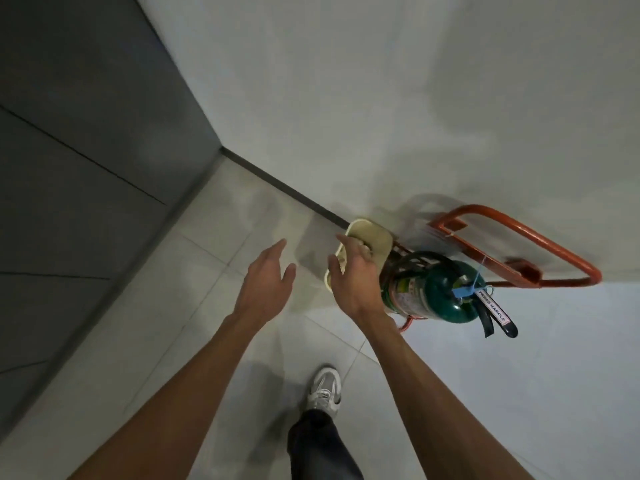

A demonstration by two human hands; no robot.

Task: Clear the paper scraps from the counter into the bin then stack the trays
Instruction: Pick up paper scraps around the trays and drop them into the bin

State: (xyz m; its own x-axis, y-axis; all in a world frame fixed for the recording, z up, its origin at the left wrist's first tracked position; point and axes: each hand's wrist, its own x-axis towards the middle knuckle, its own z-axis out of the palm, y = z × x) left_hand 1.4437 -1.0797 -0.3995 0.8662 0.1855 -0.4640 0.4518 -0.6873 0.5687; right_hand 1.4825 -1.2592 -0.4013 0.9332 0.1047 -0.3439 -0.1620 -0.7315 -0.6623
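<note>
Cream plastic bin (375,237) sat on the floor against the wall, just beside the green extinguisher (440,289), and your right hand (356,275) hung right over its mouth. Its fingers were loosely apart and a bit curled. Honestly couldn't tell if a paper scrap was tucked under the tips. Your left hand (266,282) was spread flat beside it, holding nothing. My tip: release dead centre over the opening so nothing flutters onto the tiles. No trays in sight.
</note>
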